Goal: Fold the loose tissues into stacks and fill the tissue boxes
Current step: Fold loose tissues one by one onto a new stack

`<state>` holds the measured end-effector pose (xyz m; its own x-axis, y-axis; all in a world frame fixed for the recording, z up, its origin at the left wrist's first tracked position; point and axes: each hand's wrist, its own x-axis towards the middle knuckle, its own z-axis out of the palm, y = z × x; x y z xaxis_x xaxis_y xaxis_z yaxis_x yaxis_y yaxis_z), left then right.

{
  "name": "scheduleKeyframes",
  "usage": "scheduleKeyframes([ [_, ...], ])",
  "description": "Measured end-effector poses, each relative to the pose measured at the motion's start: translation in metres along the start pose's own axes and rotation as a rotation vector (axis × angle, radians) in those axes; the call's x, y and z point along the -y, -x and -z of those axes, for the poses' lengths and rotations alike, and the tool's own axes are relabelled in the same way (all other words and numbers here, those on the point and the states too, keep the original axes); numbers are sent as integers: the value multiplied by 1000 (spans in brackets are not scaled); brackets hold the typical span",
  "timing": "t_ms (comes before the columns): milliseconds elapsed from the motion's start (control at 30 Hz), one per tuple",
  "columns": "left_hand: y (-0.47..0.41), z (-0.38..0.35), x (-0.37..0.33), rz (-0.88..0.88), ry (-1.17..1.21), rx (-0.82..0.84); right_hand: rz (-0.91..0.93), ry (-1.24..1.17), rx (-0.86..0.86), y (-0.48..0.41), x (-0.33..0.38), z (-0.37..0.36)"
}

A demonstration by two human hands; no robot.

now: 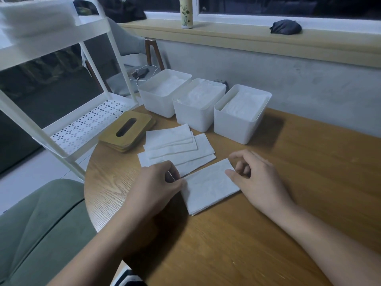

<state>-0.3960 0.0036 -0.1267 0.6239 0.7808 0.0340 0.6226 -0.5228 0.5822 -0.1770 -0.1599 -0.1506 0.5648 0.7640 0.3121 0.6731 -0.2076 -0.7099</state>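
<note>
Crowding the round wood-grain table [268, 234] behind the work: three white plastic tissue boxes [193, 114], filled; stacked slotted wooden lids [127, 131]; fanned flat tissues [177, 147]. Nearest lies the folded tissue [210, 185], rectangular, crinkled. The left hand [156, 182] pinches its left edge; the right hand [257, 180], loosely curled, touches its right corner by thumb.
</note>
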Motion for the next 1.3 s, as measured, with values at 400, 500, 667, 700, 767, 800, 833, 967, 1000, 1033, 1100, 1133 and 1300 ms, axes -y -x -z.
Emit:
scheduleKeyframes([
  [400,-98,33,30,-412,-301,-182,110,39,11,1,-4,0],
  [500,-114,30,37,-429,-318,-120,109,23,18,1,-5,0],
  [667,-126,29,37,-443,-437,-69,110,10,23,0,-6,-1],
  [700,-128,29,35,-438,-466,-60,110,8,26,-1,-7,-1],
  [767,-131,30,32,-421,-528,-30,110,6,30,-1,-7,-1],
  [800,-132,30,30,-414,-563,-20,110,4,29,-1,-7,-1],
  [833,-133,30,28,-407,-597,-19,110,1,28,-1,-7,-1],
  [967,-138,28,29,-389,-651,-26,106,3,23,0,-6,0],
  [1000,-138,29,29,-388,-643,-24,106,3,20,-1,-6,0],
  [1033,-138,31,30,-389,-628,-26,105,3,19,-1,-6,0],
  [1100,-134,34,28,-392,-591,-39,103,2,19,-1,-6,0],
  [1133,-131,37,27,-394,-574,-47,103,0,18,-1,-6,0],
  [1300,-109,58,16,-428,-487,-115,104,-11,17,-1,-7,0],
])
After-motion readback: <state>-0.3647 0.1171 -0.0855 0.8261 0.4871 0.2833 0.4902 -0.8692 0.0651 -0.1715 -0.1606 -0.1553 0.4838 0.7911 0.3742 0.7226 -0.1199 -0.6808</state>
